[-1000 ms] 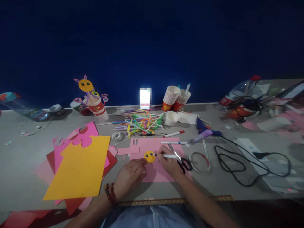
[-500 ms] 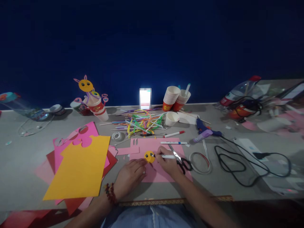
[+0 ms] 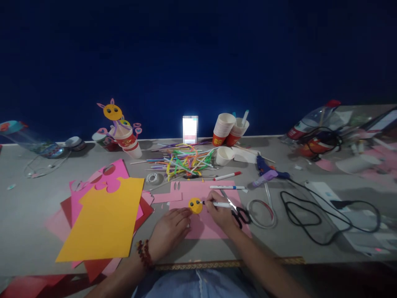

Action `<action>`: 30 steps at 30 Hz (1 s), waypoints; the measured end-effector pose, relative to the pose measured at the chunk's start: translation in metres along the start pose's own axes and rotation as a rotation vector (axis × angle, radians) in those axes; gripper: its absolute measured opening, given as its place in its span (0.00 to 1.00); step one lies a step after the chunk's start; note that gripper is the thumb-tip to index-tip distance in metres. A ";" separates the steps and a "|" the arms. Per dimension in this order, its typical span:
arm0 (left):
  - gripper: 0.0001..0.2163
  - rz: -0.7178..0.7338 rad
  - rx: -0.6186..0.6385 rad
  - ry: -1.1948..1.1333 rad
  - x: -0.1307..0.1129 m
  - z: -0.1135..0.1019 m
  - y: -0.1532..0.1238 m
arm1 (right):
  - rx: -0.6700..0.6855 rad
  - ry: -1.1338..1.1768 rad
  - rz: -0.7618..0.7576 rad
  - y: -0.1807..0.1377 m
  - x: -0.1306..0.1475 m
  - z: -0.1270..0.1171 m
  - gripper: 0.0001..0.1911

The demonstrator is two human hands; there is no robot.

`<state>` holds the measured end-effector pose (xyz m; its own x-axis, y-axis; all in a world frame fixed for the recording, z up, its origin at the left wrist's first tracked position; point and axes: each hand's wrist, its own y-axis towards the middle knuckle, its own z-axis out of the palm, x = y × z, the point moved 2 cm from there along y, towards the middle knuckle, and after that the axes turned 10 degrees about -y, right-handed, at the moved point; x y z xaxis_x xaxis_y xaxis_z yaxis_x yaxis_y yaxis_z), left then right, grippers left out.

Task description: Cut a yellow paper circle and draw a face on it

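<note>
A small yellow paper circle [image 3: 195, 208] with two dark eyes lies on a pink sheet [image 3: 204, 230]. My left hand [image 3: 174, 225] rests flat on the table and the sheet's edge, its fingertips on the circle's left rim. My right hand [image 3: 218, 212] is closed around a white marker [image 3: 222, 204] with a dark tip. That tip points left at the circle's right eye; whether it touches the paper I cannot tell. Black-handled scissors [image 3: 241, 217] lie just right of my right hand, partly hidden by it. Another marker [image 3: 227, 187] lies across the sheet's top edge.
Coloured paper sheets [image 3: 108, 223] are stacked at left. Pipe cleaners [image 3: 187, 162] are heaped behind the pink sheet, near paper cups [image 3: 223, 124] and a lit phone [image 3: 190, 129]. On the right are a glue gun [image 3: 263, 167], a black cable [image 3: 297, 229] and a power strip [image 3: 328, 203].
My right hand and the marker have shifted slightly to the right, the tip drawing back a little from the circle's right eye. My left hand stays in place.
</note>
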<state>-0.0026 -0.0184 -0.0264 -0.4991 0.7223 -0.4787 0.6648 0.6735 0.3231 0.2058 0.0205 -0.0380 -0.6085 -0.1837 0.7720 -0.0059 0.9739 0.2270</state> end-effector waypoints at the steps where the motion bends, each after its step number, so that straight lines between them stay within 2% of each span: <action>1: 0.05 0.001 -0.001 0.001 0.000 0.000 0.000 | 0.001 -0.002 -0.002 0.000 0.000 0.000 0.10; 11: 0.05 0.013 -0.015 0.005 -0.001 -0.001 0.000 | -0.018 0.007 -0.003 0.000 -0.001 -0.001 0.10; 19: 0.05 0.009 -0.013 -0.010 -0.002 -0.002 0.002 | 0.039 0.013 -0.010 -0.001 0.002 0.000 0.09; 30: 0.05 0.009 -0.018 -0.011 -0.002 -0.002 0.001 | 0.027 0.014 0.000 -0.001 0.001 0.002 0.10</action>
<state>-0.0021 -0.0187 -0.0229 -0.4867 0.7266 -0.4850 0.6589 0.6699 0.3423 0.2037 0.0198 -0.0382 -0.5972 -0.1854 0.7804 -0.0274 0.9771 0.2112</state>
